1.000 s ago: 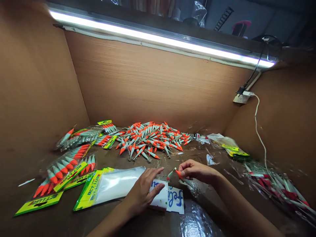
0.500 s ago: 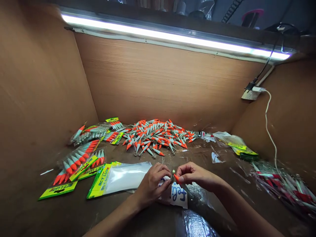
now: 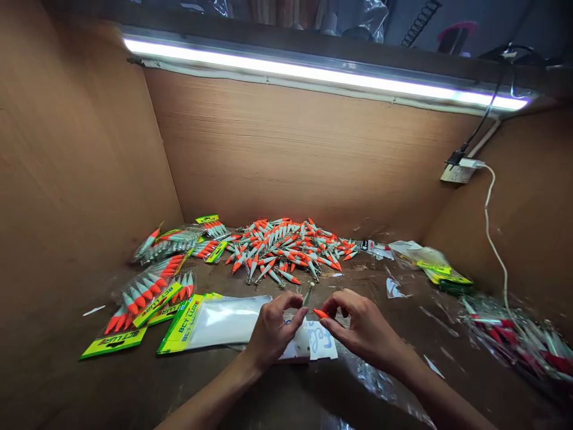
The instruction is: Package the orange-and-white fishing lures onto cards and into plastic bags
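My left hand (image 3: 272, 329) pinches the grey hooked end of a small fishing lure (image 3: 308, 294) between thumb and fingers. Close beside it, my right hand (image 3: 362, 328) pinches an orange-tipped lure (image 3: 320, 313). Both hands hover over a white card with blue handwriting (image 3: 319, 343). An empty clear bag with a yellow-green header (image 3: 215, 321) lies just left of my left hand. A big heap of loose orange and grey lures (image 3: 286, 249) sits further back at the middle.
Filled lure packs (image 3: 147, 292) lie along the left, more packs (image 3: 179, 242) at the back left. Empty bags (image 3: 430, 263) and a pile of wrapped lures (image 3: 519, 340) lie on the right. Brown board walls enclose the bench; a white cable (image 3: 492, 239) hangs from a socket (image 3: 456, 170).
My left hand came off the card and pinched the lure's end. The two hands have since drawn slightly apart, each pinching a lure part. The view shifted a little.
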`<action>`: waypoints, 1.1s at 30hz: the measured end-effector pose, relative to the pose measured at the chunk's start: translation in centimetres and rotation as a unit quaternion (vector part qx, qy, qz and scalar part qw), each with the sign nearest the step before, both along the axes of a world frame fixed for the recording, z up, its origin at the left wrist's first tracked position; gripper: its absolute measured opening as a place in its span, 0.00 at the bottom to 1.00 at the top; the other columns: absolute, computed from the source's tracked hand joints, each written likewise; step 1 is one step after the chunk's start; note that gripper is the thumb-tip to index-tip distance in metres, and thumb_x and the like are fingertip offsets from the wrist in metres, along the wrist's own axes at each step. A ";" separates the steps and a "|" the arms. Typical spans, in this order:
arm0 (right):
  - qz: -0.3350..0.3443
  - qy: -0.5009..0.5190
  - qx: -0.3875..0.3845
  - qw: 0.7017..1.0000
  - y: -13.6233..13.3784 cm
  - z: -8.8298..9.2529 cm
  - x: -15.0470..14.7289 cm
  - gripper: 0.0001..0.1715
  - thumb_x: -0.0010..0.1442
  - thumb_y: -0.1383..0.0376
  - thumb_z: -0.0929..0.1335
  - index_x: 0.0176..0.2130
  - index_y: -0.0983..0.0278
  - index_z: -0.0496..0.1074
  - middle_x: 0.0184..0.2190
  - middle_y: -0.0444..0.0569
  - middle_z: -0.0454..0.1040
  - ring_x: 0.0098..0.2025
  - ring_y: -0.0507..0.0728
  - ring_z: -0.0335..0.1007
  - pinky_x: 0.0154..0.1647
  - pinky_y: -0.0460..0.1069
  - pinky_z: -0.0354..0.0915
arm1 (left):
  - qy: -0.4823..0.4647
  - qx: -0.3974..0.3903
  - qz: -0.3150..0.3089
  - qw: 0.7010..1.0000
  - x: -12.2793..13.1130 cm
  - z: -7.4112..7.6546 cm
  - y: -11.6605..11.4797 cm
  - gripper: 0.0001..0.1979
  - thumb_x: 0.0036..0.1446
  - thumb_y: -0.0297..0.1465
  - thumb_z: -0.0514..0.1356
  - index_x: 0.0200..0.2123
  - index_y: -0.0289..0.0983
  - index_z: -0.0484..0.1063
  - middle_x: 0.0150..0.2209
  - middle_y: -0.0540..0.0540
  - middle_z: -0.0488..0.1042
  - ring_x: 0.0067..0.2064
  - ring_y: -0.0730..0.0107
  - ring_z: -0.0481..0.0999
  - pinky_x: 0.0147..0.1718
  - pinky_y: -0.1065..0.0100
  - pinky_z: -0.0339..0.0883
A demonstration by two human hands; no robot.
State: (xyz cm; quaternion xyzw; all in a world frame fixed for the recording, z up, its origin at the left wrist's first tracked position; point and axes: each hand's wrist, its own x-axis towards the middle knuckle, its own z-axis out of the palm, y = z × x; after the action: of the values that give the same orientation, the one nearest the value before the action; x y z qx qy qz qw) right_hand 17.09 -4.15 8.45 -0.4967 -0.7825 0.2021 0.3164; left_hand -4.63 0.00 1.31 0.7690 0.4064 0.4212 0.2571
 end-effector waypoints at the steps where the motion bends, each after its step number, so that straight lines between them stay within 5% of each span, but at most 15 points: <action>1: -0.005 0.002 0.002 1.000 0.1 -0.2 0.1 0.07 0.60 0.60 0.71 0.34 0.61 0.75 0.32 0.45 0.75 0.34 0.54 0.67 0.35 0.48 0.59 | 0.002 0.002 0.016 1.000 0.0 -0.1 0.3 0.11 0.65 0.38 0.58 0.48 0.42 0.72 0.42 0.48 0.80 0.45 0.64 0.80 0.45 0.65 0.72; 6: 0.012 0.201 -0.071 0.977 2.0 -1.4 1.5 0.17 0.64 0.57 0.68 0.49 0.63 0.72 0.34 0.46 0.74 0.33 0.53 0.68 0.34 0.47 0.64 | 0.112 0.066 0.102 0.986 -1.5 0.1 1.4 0.27 0.65 0.40 0.58 0.64 0.41 0.60 0.61 0.38 0.69 0.63 0.52 0.66 0.60 0.49 0.60; 10: -0.001 0.298 -0.038 0.954 2.8 -1.9 2.9 0.14 0.63 0.58 0.70 0.46 0.62 0.72 0.41 0.51 0.76 0.39 0.56 0.72 0.41 0.50 0.70 | 0.230 0.063 -0.010 0.971 -3.5 0.3 0.5 0.38 0.56 0.49 0.63 0.66 0.46 0.57 0.62 0.39 0.67 0.62 0.49 0.66 0.60 0.46 0.59; 14: -0.002 0.228 0.169 0.959 2.7 -2.6 3.7 0.06 0.62 0.67 0.71 0.41 0.59 0.73 0.43 0.52 0.75 0.45 0.58 0.74 0.45 0.53 0.72 | 0.285 0.059 -0.057 0.955 -4.1 -0.2 -0.5 0.46 0.42 0.52 0.71 0.64 0.49 0.62 0.61 0.40 0.68 0.62 0.42 0.64 0.61 0.42 0.55; 18: 0.034 0.098 0.341 0.934 2.4 -3.7 4.6 0.24 0.59 0.78 0.69 0.49 0.53 0.74 0.42 0.49 0.77 0.44 0.58 0.76 0.42 0.52 0.74 | 0.293 0.043 -0.058 0.953 -3.7 -0.1 -0.8 0.43 0.40 0.47 0.72 0.61 0.49 0.65 0.55 0.42 0.71 0.54 0.46 0.70 0.54 0.49 0.64; 23: 0.094 0.011 0.410 0.907 1.9 -4.3 5.3 0.36 0.58 0.80 0.68 0.60 0.52 0.68 0.47 0.50 0.78 0.48 0.59 0.76 0.46 0.53 0.74 | 0.276 0.036 -0.066 0.958 -3.4 0.9 -0.8 0.39 0.44 0.43 0.71 0.59 0.47 0.65 0.50 0.44 0.71 0.49 0.52 0.72 0.48 0.56 0.67; 26: 0.093 0.016 0.393 0.915 2.1 -4.0 5.1 0.32 0.59 0.79 0.68 0.58 0.53 0.69 0.45 0.50 0.78 0.45 0.57 0.77 0.45 0.52 0.73 | 0.228 0.035 -0.053 0.972 -3.3 1.1 -0.4 0.35 0.48 0.40 0.69 0.59 0.45 0.63 0.49 0.43 0.71 0.48 0.53 0.72 0.46 0.57 0.68; 33: 0.081 0.025 0.200 0.976 3.4 -2.8 4.3 0.09 0.64 0.66 0.70 0.45 0.58 0.77 0.37 0.50 0.77 0.40 0.57 0.71 0.40 0.51 0.69 | 0.129 0.033 -0.031 0.991 -3.3 1.3 0.2 0.34 0.49 0.33 0.68 0.58 0.44 0.61 0.51 0.43 0.70 0.50 0.55 0.73 0.48 0.58 0.70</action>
State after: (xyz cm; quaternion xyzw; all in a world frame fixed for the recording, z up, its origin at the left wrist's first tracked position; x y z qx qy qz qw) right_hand 21.36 -0.72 5.63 -0.3533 -0.8364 0.0788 0.4115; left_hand -7.93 0.19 2.63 0.8372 0.3982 0.3234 0.1897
